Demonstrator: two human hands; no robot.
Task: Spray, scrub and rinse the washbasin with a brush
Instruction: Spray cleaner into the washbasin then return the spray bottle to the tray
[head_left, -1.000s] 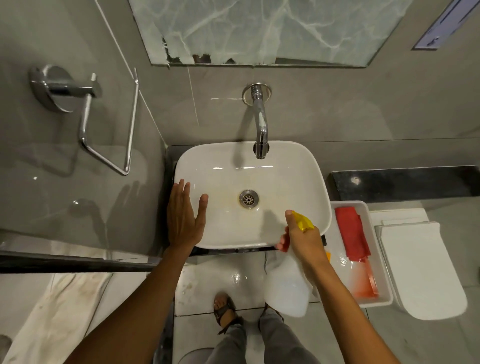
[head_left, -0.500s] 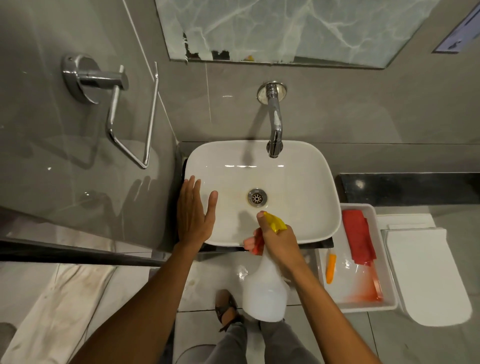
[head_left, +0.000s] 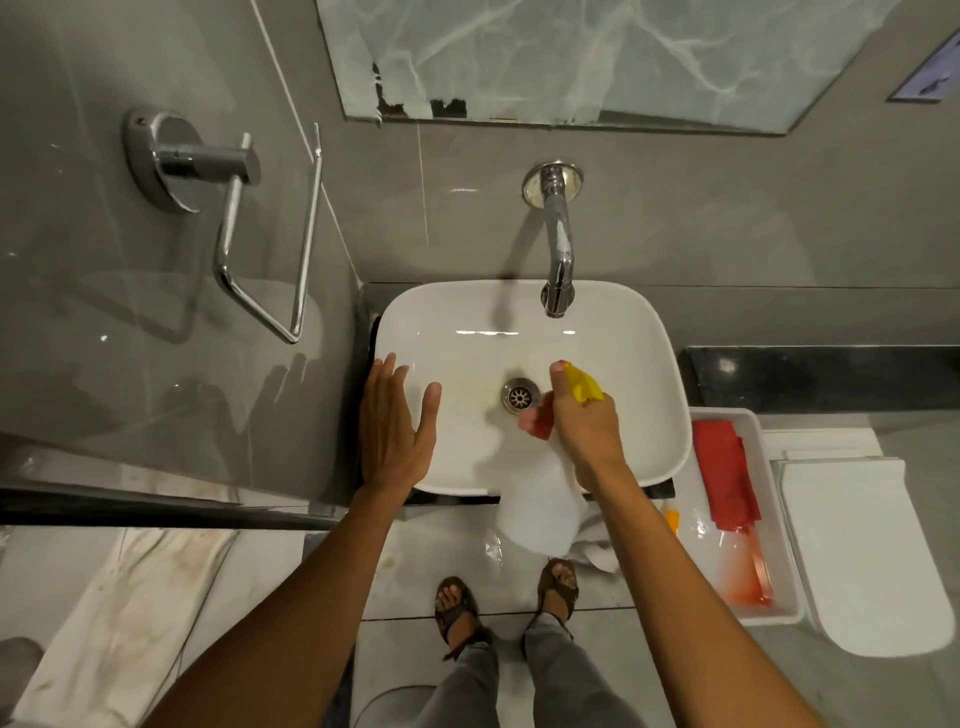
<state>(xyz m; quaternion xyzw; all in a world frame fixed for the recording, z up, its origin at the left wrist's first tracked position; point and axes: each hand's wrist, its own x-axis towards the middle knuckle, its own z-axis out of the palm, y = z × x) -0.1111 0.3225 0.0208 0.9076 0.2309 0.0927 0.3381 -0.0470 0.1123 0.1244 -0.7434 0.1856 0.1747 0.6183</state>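
A white washbasin (head_left: 639, 332) sits below a chrome wall tap (head_left: 558, 244), with a round metal drain (head_left: 519, 396) in its middle. My right hand (head_left: 584, 431) grips a white spray bottle (head_left: 540, 512) by its yellow and red trigger head, held over the basin just right of the drain. The nozzle points into the bowl. My left hand (head_left: 397, 428) lies flat with fingers spread on the basin's left rim, holding nothing. No brush is clearly visible; an orange item (head_left: 673, 521) lies in the tray.
A white tray (head_left: 779, 613) to the right holds a red cloth (head_left: 727, 478) and a reddish clear tool. A white toilet lid (head_left: 862, 551) is further right. A chrome towel holder (head_left: 234, 218) hangs on the left wall. My sandalled feet (head_left: 506, 597) stand below the basin.
My right hand has carried the spray bottle up and leftward from the basin's front right edge to over the bowl near the drain. My left hand stays on the left rim.
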